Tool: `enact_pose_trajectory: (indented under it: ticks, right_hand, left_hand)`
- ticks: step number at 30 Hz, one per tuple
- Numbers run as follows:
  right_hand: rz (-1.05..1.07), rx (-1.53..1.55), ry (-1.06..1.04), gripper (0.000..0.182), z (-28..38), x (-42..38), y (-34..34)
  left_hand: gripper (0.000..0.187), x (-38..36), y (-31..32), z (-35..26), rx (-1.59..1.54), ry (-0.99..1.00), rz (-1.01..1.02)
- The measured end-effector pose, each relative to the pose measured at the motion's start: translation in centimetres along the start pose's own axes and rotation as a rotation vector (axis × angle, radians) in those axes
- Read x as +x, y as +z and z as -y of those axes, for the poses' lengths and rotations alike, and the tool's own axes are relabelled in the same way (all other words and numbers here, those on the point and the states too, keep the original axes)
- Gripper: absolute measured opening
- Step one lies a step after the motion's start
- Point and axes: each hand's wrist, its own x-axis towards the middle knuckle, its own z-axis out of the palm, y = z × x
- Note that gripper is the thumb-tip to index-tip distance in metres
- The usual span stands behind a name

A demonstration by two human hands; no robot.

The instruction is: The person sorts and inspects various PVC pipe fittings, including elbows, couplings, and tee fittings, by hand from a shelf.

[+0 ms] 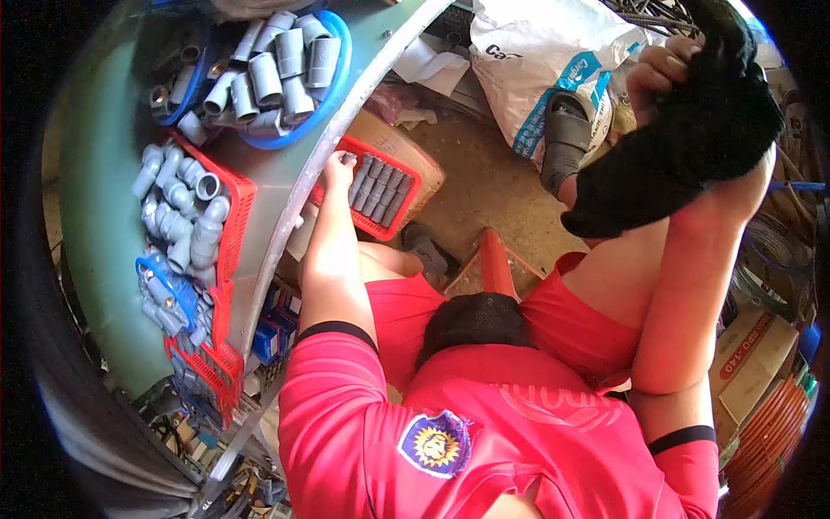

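My left hand [337,170] is at the left edge of a red plastic basket [415,186], its fingers closed on a small grey pipe fitting [349,158]. Beside it, short grey pipe fittings [379,186] lie in neat rows inside the basket. Over at the upper right, the curled fingers of my right hand [661,71] show at the edge of a black fuzzy cloth [670,156]. That cloth covers the palm and wrist and hangs down over my leg; how the hand grips it is partly hidden.
On the green table [104,216] to the left, a blue basin [341,52] holds grey couplings, and a red basket [238,199] holds grey elbows. A white sack [527,60] stands ahead. Cardboard [748,359] and orange coiled tubing [769,450] are at the right.
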Motion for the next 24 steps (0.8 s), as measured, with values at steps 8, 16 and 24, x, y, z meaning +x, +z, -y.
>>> enact_pose_trajectory:
  ticks: [8, 16, 24]
  right_hand:
    - [-0.013, -0.134, 0.078, 0.034, -0.2, 0.6, -0.5]
    - [-0.093, -0.143, 0.09, 0.039, -1.3, 0.8, -0.4]
    - [-0.044, -0.183, 0.17, 0.039, -1.6, 1.0, -0.8]
  left_hand:
    - [0.048, 1.6, 1.4, -0.5, 0.078, -0.007, 0.066]
    - [0.041, 2.3, 3.2, 1.6, -0.223, -0.021, 0.067]
    - [0.038, 3.6, 4.8, 3.7, -0.315, 0.016, -0.025]
